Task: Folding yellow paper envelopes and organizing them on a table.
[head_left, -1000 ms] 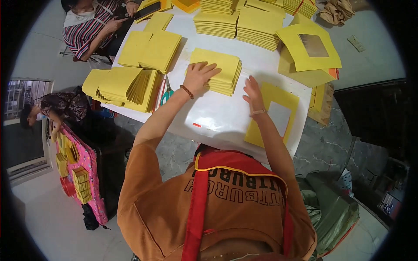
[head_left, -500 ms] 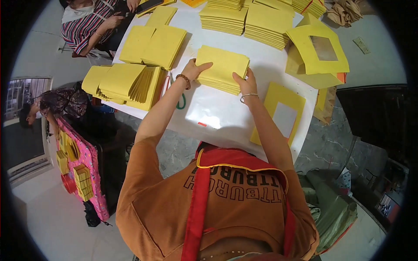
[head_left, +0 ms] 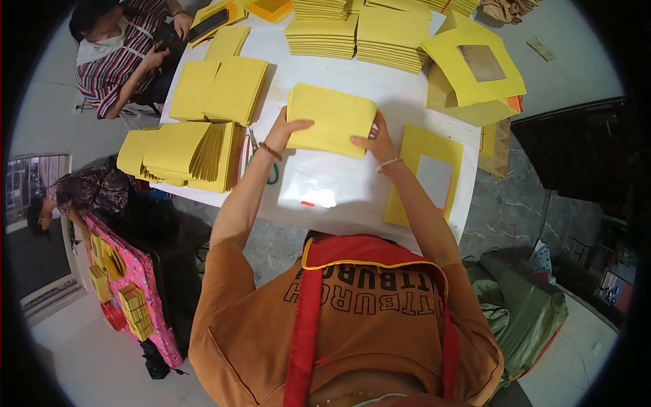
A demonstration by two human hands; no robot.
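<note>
Left hand (head_left: 277,131) and right hand (head_left: 380,142) clamped on a yellow paper stack (head_left: 332,119), white counter (head_left: 363,193) beneath; green-handled scissors (head_left: 255,145) at left, windowed yellow sheet (head_left: 432,142) at right

Dark phone (head_left: 209,25), pink tablecloth (head_left: 161,319) — patterned, wall socket (head_left: 541,48)

Fisheye view, worn on the head, aimed downward.
From close above, it looks past the near orange-brown shirt (head_left: 369,329) to the left hand (head_left: 279,134) and right hand (head_left: 381,144) over the white table (head_left: 363,193), its wide circle reaching a pink-covered table (head_left: 142,264) at left.
</note>
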